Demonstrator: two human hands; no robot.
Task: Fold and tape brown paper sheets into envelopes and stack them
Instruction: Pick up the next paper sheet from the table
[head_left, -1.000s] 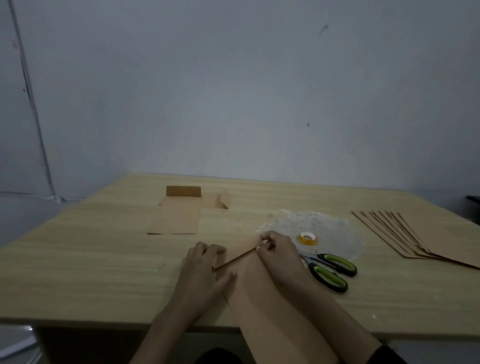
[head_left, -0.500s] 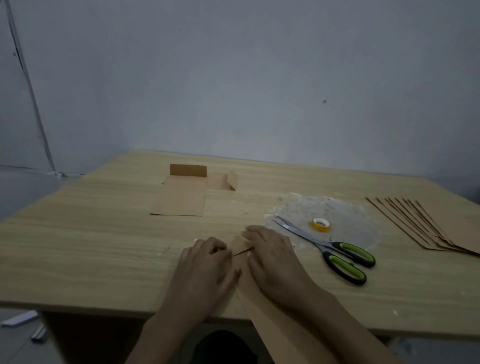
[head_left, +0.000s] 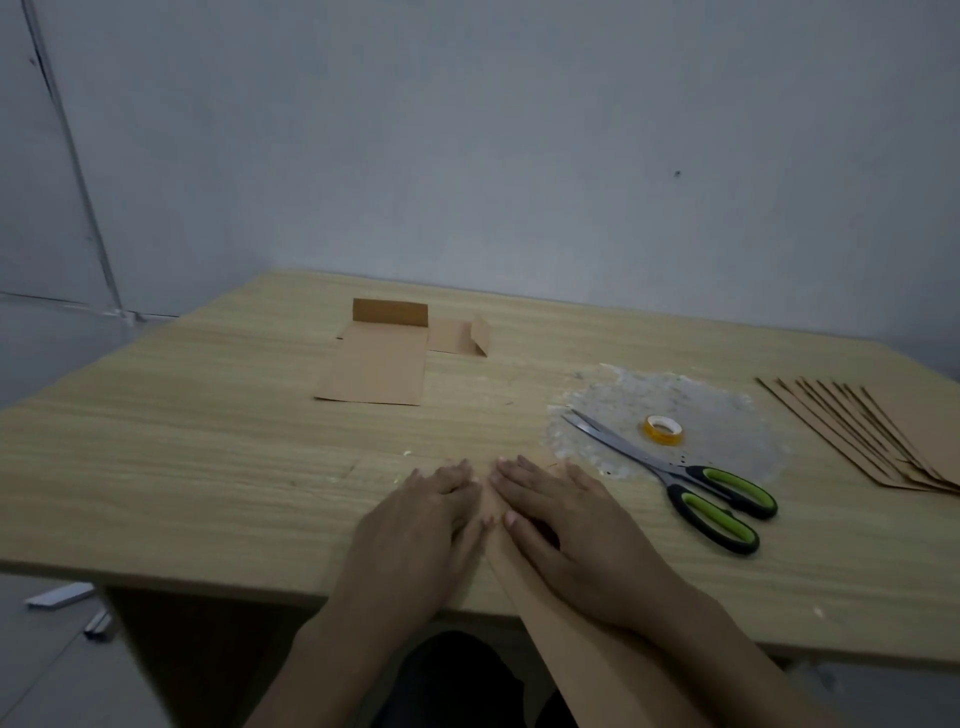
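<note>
Left hand (head_left: 421, 525) and right hand (head_left: 566, 525), fingers flat, press the long brown paper sheet (head_left: 587, 670), seemingly folded. Green-handled steel scissors (head_left: 670, 475) lie at three o'clock.

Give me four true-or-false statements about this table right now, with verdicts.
1. The left hand and right hand press flat on the brown sheet. True.
2. The scissors lie left of the hands. False: they lie to the right.
3. The tape roll is held in the right hand. False: it lies on the table near the scissor blades.
4. A fanned stack of sheets lies at the right. True.
</note>
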